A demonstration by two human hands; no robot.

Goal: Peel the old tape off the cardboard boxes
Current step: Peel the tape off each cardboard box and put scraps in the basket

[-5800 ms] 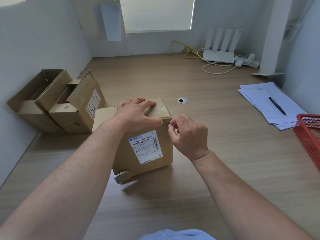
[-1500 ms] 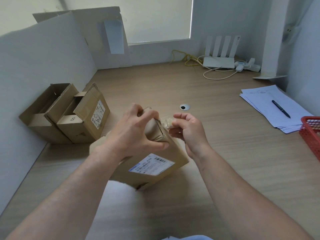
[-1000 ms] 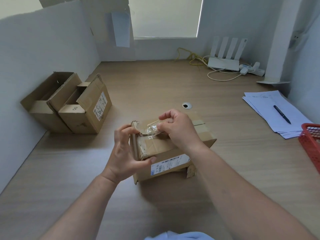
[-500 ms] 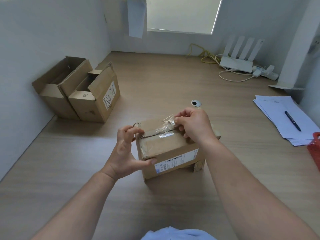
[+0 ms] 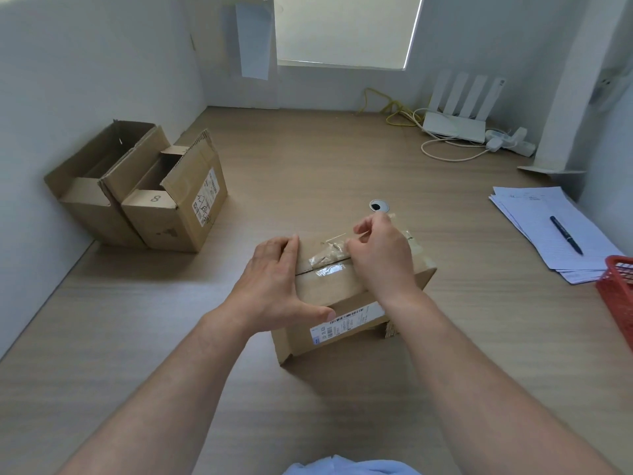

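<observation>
Three cardboard boxes stand on the desk [image 5: 308,166]: one closed box [image 5: 342,293] in the middle, under both hands, and two open ones side by side against the left wall, the far-left box [image 5: 85,186] and the marked box [image 5: 178,207], which has a handwritten "8" on its near flap. There is also one router [image 5: 459,111] with four upright antennas at the far right, one stack of papers [image 5: 541,214] with one pen [image 5: 566,234] lying on it, one red basket [image 5: 616,289] at the right edge and one round cable hole [image 5: 379,205] just beyond the closed box. The closed box carries a white shipping label [image 5: 346,323] with barcodes on its near side, and the marked box has a second label [image 5: 205,197]; the print on both is too small to read. The right hand [image 5: 380,258] pinches a crumpled strip of clear tape [image 5: 329,258], which is lifted off the top seam of the closed box. The left hand [image 5: 274,286] lies with straight fingers over the box's left end, thumb along the near edge. Half a second earlier that hand clawed the left corner with curled fingers, and the tape reached further left.
</observation>
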